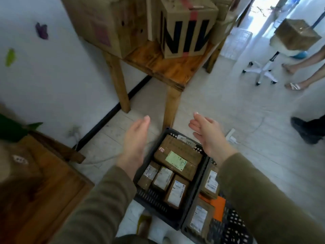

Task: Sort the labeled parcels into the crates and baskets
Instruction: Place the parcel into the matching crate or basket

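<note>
The left hand (136, 138) is released, fingers straight and together, palm turned inward. It holds nothing and hovers over the crate's left edge. Below and between the hands sits the black crate (154, 198) on the floor. It holds a big parcel (177, 161) with a green label at the far end and three small parcels (162, 178) side by side nearer the person. The right hand (210, 138) is also released and empty, palm facing the left one, above the crate's far right corner. Right of the crate, touching it, stands a basket (233, 224) with two more parcels (211, 180).

With both palms facing across the crate, the step looks like taking the crate by its sides, or reaching on for another parcel; I cannot tell which. If it is a lift, grip low on both side walls and keep it level, since the small parcels lie loose and could slide.

The labels are too blurred to read, so I cannot check the sorting. The sleeves hide the crate's near left corner and much of the basket.
</note>
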Motion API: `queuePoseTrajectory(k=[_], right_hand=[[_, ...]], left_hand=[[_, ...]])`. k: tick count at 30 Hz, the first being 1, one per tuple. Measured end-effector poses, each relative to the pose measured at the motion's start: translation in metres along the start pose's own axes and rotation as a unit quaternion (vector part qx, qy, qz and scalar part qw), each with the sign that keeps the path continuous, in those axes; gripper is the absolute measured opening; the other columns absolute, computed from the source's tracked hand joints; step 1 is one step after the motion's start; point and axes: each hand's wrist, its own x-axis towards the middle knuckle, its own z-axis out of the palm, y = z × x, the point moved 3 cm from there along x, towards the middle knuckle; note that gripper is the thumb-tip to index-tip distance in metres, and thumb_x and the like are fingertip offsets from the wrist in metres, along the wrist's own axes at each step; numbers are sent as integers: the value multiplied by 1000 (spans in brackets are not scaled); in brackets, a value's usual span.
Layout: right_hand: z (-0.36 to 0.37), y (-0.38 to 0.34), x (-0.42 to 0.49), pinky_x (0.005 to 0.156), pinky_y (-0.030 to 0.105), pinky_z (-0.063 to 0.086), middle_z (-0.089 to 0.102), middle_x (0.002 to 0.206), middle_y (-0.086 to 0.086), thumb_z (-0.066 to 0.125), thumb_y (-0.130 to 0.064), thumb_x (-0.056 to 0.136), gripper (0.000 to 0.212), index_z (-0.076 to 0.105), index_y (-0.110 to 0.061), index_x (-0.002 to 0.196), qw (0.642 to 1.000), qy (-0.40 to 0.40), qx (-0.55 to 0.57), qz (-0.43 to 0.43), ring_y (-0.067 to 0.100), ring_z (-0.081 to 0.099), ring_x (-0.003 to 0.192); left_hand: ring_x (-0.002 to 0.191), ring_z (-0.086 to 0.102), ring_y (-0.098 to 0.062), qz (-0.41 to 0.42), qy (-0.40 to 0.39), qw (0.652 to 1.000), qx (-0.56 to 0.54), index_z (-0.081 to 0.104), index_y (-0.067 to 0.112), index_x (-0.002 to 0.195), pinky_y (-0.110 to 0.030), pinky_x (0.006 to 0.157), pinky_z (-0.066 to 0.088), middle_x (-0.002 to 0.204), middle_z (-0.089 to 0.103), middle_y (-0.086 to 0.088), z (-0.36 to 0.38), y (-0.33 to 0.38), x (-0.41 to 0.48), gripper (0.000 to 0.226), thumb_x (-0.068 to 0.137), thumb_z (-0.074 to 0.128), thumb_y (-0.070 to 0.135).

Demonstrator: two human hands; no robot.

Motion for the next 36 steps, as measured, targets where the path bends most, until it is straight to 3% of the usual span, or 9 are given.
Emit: queuePoseTrajectory(k=[3,6,9,13,20,24,27,31,36], right_hand=[[2,-18,-39,105,35,42,59,126,8,56,-34,93,51,45,-4,132,999,-36,-1,-30,19,57,114],[10,-35,-81,102,31,43,60,119,6,55,-33,94,40,48,-6,123,994,-90,-6,-68,17,58,109],[25,-49,-119,95,26,43,60,114,4,55,-33,94,24,51,-14,109,984,-144,-9,-103,14,58,104],[56,-60,-166,98,26,41,60,113,0,55,-32,94,27,52,-17,116,967,-218,-17,-134,11,59,104],[119,-61,-238,103,31,41,62,113,2,54,-32,94,39,49,-12,128,930,-328,-27,-161,12,59,107],[169,-57,-290,102,31,39,59,125,8,54,-30,95,48,45,-6,135,908,-384,-42,-166,16,58,112],[205,-48,-332,106,33,38,59,125,6,53,-30,95,45,46,-9,134,888,-421,-57,-177,16,57,114],[249,-27,-387,98,28,43,63,117,1,55,-31,94,36,53,-13,125,865,-458,-74,-191,11,61,107],[299,4,-454,101,31,42,63,120,1,56,-32,93,36,55,-13,124,848,-484,-93,-194,12,60,110]], left_hand=[[120,41,-5,29,20,999,-9,42,14,139,-23,98,28,137,47,3,-24,19,-45,48,97,46,37],[108,48,-4,68,54,996,-33,55,16,121,-27,100,30,120,56,4,-50,33,-91,31,97,47,35],[125,44,-13,100,99,988,-57,51,16,130,-36,112,27,132,51,0,-75,44,-136,41,95,49,38],[129,43,-16,138,158,974,-89,47,16,134,-38,113,27,137,50,-2,-116,54,-193,47,93,51,39],[114,51,-11,172,239,948,-119,47,20,134,-26,96,35,122,57,4,-190,65,-268,44,94,51,39],[99,60,-4,195,276,931,-141,55,20,123,-24,88,45,108,64,7,-245,63,-316,34,93,52,38],[79,66,4,198,310,916,-162,57,28,106,-14,65,49,99,65,9,-286,58,-348,16,94,53,36],[109,54,-7,201,361,898,-151,52,24,127,-24,88,41,125,57,5,-339,48,-390,40,91,56,42],[124,47,-13,210,392,884,-142,47,17,135,-34,109,33,131,53,2,-402,33,-439,49,92,55,38]])
